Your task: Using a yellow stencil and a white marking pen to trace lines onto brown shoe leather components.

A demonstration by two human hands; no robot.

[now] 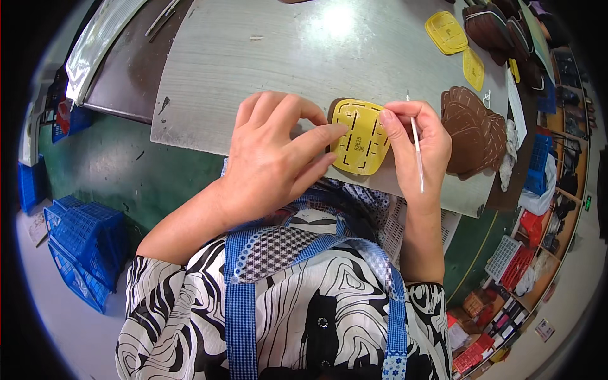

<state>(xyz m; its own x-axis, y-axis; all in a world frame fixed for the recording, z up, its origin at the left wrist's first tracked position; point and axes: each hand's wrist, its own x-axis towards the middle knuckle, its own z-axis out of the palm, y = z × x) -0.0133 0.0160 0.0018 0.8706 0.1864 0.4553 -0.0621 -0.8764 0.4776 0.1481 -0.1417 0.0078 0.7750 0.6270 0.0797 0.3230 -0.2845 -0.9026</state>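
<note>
A yellow plastic template (361, 136) with rounded corners and cut slots lies at the table's near edge. A brown piece (334, 109) shows from under its upper left edge. My left hand (272, 149) has its fingers spread, the tips resting at the template's left side. My right hand (421, 142) is closed around a thin white stick (418, 166) that looks like a pen refill, its tip pointing away from me. The right thumb and fingertips also meet the template's right edge. Just right of that hand is a pile of brown slotted pieces (472, 133).
More yellow templates (446, 33) and dark brown bundles (491, 30) occupy the grey table (253, 69) at far right. Plastic wrap (95, 54) lies at far left. Blue crates (85, 250) stand on the floor to the left, with loaded shelves (557, 234) along the right.
</note>
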